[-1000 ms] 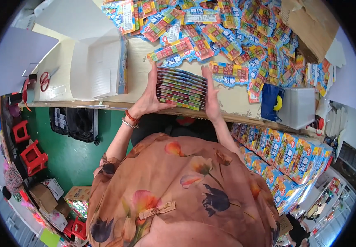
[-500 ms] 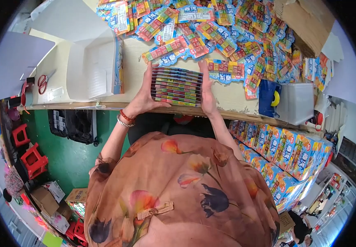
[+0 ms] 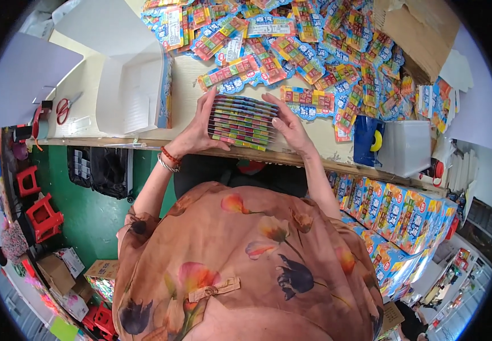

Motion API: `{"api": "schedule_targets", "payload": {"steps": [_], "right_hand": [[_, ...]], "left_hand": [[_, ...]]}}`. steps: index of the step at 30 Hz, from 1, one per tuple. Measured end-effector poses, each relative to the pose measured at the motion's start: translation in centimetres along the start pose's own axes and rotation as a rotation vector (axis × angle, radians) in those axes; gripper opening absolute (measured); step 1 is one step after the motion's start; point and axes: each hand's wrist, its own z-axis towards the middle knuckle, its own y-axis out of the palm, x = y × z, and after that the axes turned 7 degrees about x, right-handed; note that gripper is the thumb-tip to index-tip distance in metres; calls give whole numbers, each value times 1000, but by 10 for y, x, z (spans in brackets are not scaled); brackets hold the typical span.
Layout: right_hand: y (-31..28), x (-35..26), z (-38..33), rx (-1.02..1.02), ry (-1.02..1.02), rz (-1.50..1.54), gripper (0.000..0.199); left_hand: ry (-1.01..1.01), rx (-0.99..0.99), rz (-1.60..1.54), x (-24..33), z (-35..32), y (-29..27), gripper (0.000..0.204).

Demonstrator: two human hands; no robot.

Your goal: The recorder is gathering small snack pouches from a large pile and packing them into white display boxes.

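A stack of flat, colourful blister packs (image 3: 242,122) stands on edge in a row at the front of the table. My left hand (image 3: 196,128) wraps its left side, thumb along the near edge and fingers at the far left corner. Against the right side my right hand (image 3: 292,128) presses with bent fingers, some reaching over the far right corner. The stack sits slightly askew between my palms. Just beyond it lie loose packs of the same kind (image 3: 308,99), showing rows of coloured squares on blue and orange card.
A heap of packs (image 3: 297,54) covers the table's far side. To the left stand an open white display box (image 3: 129,94) and red-handled scissors (image 3: 63,111). At right are a blue tape dispenser (image 3: 365,139) and a clear plastic box (image 3: 406,148). Filled boxes (image 3: 382,207) are stacked below right.
My right hand has shifted from lying straight along the stack's side to a bent-finger hold at its far corner. The stack has turned a little. My left hand keeps its hold.
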Motion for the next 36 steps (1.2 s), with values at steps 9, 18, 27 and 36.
{"api": "schedule_targets", "payload": {"steps": [9,18,27,36], "right_hand": [[11,8,-6,151,-85,-174,50],[23,6,-4,237,-168,-378,45],[44,-32,-19,216,-6,-207,54],[159,-66,93,357,-5,57,67]], "left_hand": [[-29,-18,40,5,9,-3,134],[60,2,15,-6,13,-8,98],[124,111,-91,16,-20,-13,85],[45,321,233,47,-50,-201,101]]}}
